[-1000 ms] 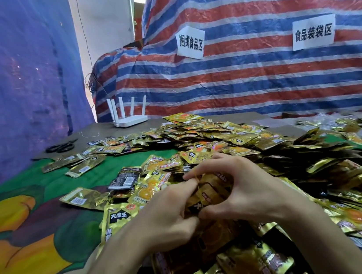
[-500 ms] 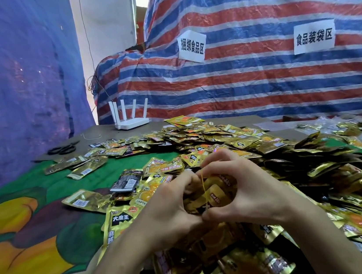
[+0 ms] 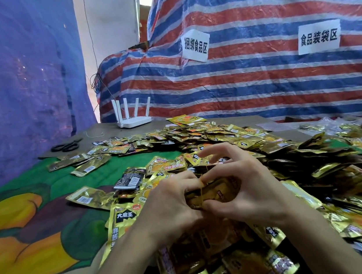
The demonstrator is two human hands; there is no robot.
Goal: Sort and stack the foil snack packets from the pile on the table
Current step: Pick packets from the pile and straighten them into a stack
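A small stack of gold foil packets (image 3: pixel 217 192) is held between both hands just above the table. My left hand (image 3: pixel 171 207) grips its left side, fingers curled over the top edge. My right hand (image 3: pixel 246 188) grips the right side with thumb below and index finger arched over it; the other fingers spread upward. A thin yellow band seems to cross the stack. A wide pile of gold and orange packets (image 3: pixel 232 134) covers the table behind and to the right. More packets (image 3: pixel 238 262) lie under my forearms.
Black scissors (image 3: pixel 67 146) and a white router (image 3: pixel 134 120) sit at the far left of the table. A black packet (image 3: pixel 130 178) and loose gold ones (image 3: pixel 86 196) lie on the green and orange cloth (image 3: pixel 25 217). A striped tarp with two paper signs stands behind.
Both hands have stayed together on the stack and shifted slightly. My right hand's outer fingers have lifted and spread. The camera has tilted down a little.
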